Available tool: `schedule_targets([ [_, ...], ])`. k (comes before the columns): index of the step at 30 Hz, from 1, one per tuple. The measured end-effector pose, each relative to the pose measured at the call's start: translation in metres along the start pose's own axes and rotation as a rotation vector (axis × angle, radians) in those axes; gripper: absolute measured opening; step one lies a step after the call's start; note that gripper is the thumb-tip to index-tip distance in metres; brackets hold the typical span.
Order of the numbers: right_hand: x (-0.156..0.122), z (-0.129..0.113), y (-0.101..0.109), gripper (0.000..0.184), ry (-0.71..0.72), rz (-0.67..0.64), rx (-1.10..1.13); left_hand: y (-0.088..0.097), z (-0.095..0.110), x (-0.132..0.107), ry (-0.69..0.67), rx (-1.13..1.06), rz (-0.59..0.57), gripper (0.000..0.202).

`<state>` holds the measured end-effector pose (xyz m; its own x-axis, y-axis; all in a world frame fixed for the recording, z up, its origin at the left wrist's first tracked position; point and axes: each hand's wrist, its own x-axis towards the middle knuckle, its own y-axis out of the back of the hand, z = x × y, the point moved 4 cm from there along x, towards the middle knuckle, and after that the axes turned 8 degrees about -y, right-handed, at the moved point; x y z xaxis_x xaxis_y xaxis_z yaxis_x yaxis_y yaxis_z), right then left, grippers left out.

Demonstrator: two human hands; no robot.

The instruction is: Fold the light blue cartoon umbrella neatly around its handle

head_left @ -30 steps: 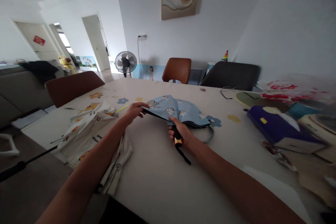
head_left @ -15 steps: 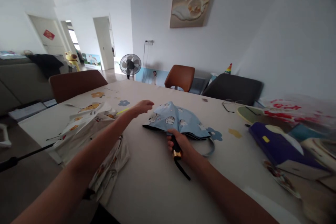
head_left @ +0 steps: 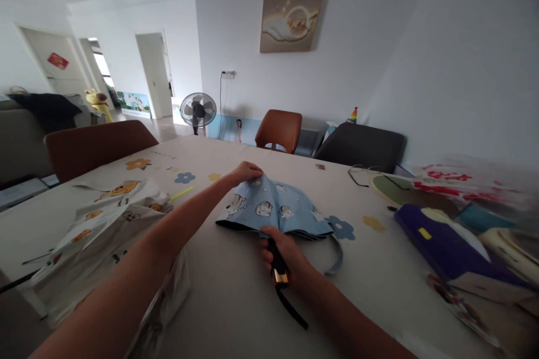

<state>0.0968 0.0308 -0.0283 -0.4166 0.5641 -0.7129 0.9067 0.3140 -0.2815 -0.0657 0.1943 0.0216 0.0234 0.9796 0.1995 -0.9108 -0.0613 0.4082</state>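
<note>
While cream printed fabric (head_left: 101, 249) lies rumpled on the left of the table (head_left: 219, 308), our left hand (head_left: 247, 171) reaches across it to the far top of the blue umbrella (head_left: 290, 210), fingers bent against the cloth; whether they pinch it we cannot tell. The umbrella sits mid-table, canopy gathered loosely, its black handle (head_left: 277, 258) toward us. To smooth the panels well, we judge, we should hold the handle steady and draw 1 fold at a time flat, without tugging at the ribs. Our right hand (head_left: 288, 255) wraps that handle firmly. Further right, a purple box (head_left: 438, 238) shows us nothing of its inside, and the red-printed plastic bag (head_left: 457, 179) is too blurred for us to name its contents.
</note>
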Motion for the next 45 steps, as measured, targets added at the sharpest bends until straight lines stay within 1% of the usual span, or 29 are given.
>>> schedule_targets([
  [7, 0.006, 0.000, 0.002, 0.031, -0.004, -0.013, 0.025, 0.005, -0.026, 0.002, -0.007, -0.028, 0.025, 0.024],
  [9, 0.008, 0.000, 0.003, 0.032, -0.016, -0.023, 0.038, 0.006, -0.031, 0.003, -0.027, -0.018, 0.007, 0.024],
  [12, 0.009, 0.001, 0.004, 0.033, -0.028, -0.018, 0.052, 0.007, -0.031, 0.005, -0.050, -0.037, -0.045, 0.023],
  [16, 0.010, 0.001, 0.004, 0.034, -0.041, -0.028, 0.043, 0.008, -0.032, 0.003, 0.025, -0.082, -0.122, 0.024],
  [19, 0.010, 0.001, 0.004, 0.034, -0.053, -0.032, 0.043, 0.008, -0.030, 0.002, 0.029, -0.086, -0.162, 0.027],
  [23, 0.009, 0.000, 0.003, 0.033, -0.021, -0.034, 0.060, 0.010, -0.028, -0.001, 0.022, -0.068, -0.177, 0.030],
  [28, 0.010, 0.001, 0.005, 0.032, -0.023, -0.040, 0.047, 0.008, -0.028, -0.003, 0.010, -0.032, -0.208, 0.030],
  [31, 0.010, 0.001, 0.004, 0.031, -0.014, -0.038, 0.055, 0.008, -0.026, -0.004, -0.004, -0.063, -0.170, 0.026],
  [34, 0.007, 0.000, 0.003, 0.031, -0.020, -0.019, 0.049, 0.006, -0.026, -0.005, 0.030, -0.091, -0.152, 0.027],
  [37, 0.006, -0.001, 0.002, 0.031, -0.021, -0.012, 0.035, 0.006, -0.031, -0.006, 0.087, -0.097, -0.169, 0.037],
  [39, 0.005, -0.001, 0.002, 0.032, -0.023, -0.018, 0.030, 0.009, -0.036, -0.005, 0.099, -0.100, -0.199, 0.042],
  [43, 0.005, -0.001, 0.002, 0.032, -0.018, 0.001, 0.038, 0.019, -0.047, -0.003, 0.070, -0.132, -0.290, 0.040],
  [45, 0.004, -0.001, 0.001, 0.032, -0.009, 0.006, 0.043, 0.026, -0.052, -0.002, 0.073, -0.169, -0.300, 0.036],
])
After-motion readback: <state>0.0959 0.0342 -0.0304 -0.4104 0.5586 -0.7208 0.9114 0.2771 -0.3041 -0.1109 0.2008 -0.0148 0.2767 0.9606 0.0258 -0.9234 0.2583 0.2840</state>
